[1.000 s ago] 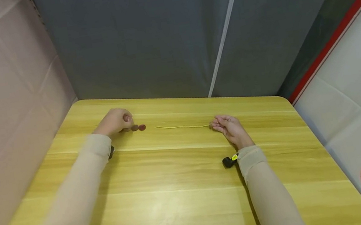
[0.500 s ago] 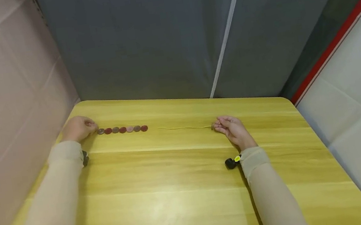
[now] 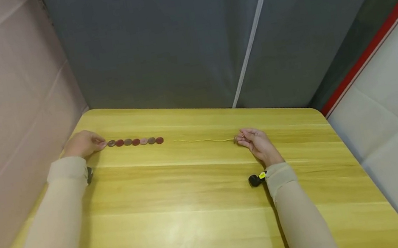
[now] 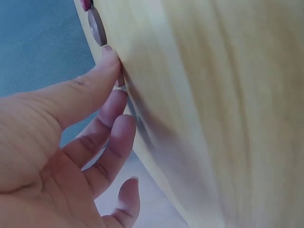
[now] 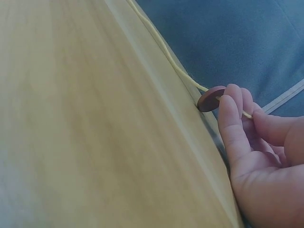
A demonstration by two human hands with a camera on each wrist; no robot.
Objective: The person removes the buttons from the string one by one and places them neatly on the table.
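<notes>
Seen from the head view: a yellow wooden table [image 3: 196, 210], a row of small round red, brown and grey buttons [image 3: 135, 142] laid flat in a line near the far edge, and a thin yellow cord [image 3: 203, 140] running from just right of the row across to the right hand [image 3: 256, 143]. Left hand [image 3: 84, 143] resting at the row's left end, fingertips against the first grey button, fingers relaxed and holding nothing.

Shown only by the right wrist view: one round brown button [image 5: 211, 99] threaded on the cord [image 5: 166, 52], standing on edge on the table, pinched with the cord by the fingertips [image 5: 229, 110] of the right hand.

Shown only by the left wrist view: thumb and fingers [image 4: 102, 71] loosely extended, tips touching the tabletop just beside the grey button [image 4: 96, 27].
</notes>
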